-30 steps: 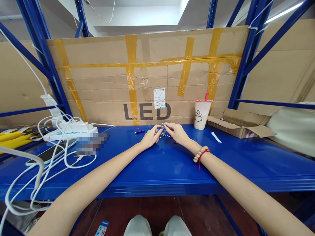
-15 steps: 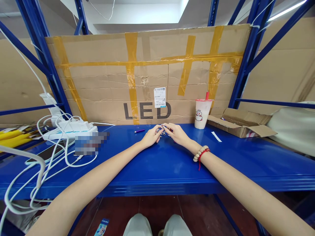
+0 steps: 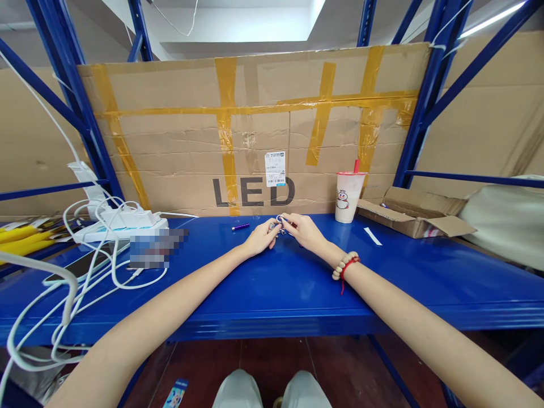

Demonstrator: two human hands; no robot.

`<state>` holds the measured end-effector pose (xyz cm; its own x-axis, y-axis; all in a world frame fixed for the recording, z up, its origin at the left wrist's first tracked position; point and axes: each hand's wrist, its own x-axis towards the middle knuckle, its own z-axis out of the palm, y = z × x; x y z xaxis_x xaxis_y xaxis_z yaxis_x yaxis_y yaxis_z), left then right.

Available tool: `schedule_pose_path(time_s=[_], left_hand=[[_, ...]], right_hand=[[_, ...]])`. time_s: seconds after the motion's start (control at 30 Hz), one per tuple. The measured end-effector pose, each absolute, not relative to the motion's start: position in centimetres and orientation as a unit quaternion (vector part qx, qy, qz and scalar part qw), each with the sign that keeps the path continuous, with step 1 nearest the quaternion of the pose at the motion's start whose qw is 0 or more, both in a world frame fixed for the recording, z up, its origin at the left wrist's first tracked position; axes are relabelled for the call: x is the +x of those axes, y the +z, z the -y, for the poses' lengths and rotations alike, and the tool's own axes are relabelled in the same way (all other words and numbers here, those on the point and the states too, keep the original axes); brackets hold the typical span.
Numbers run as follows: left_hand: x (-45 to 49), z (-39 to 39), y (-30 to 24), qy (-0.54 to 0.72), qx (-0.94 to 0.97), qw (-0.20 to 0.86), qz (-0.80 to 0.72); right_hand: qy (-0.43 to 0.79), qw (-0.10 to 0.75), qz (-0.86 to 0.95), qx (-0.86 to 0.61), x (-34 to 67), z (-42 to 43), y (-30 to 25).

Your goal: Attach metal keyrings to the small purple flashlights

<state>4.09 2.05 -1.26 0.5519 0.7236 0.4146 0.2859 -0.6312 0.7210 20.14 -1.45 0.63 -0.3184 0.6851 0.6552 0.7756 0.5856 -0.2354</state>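
A small silvery metal ring (image 3: 279, 218), like a key ring, sits between my two hands above the blue shelf top. My left hand (image 3: 259, 238) is closed, its thumb and fingers pinching the ring from the left. From the other side my right hand (image 3: 305, 231) pinches it too, and the fingertips almost meet. Small shiny metal parts (image 3: 283, 230) show just below the ring, but the fingers cover most of them. A slim purple metallic tube (image 3: 240, 227) lies on the shelf to the left of my left hand.
A drink cup (image 3: 349, 197) with a red straw stands right of my hands. Past it are a paper strip (image 3: 373, 236) and an open cardboard box (image 3: 419, 212). White cables and a power strip (image 3: 123, 221) crowd the left, beside a phone (image 3: 80, 265). Cardboard (image 3: 178, 141) walls the back.
Both hands stay in almost the same place, still pinching the ring. My fingers have shifted only slightly, and the view has drifted a little.
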Motion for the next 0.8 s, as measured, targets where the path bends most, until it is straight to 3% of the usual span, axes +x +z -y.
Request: schedule_pose_path(time_s=[0.5,0.8], left_hand=[[4.04,-2.06,-1.25,0.346,0.851,0.272,-0.286],[4.16,-1.87,-1.17,0.356,0.839,0.284,-0.299]], right_hand=[[-0.048,0.39,0.818,-0.421,20.25,1.02,0.11],[-0.003,0.443,0.797,-0.41,19.95,0.7,-0.18]])
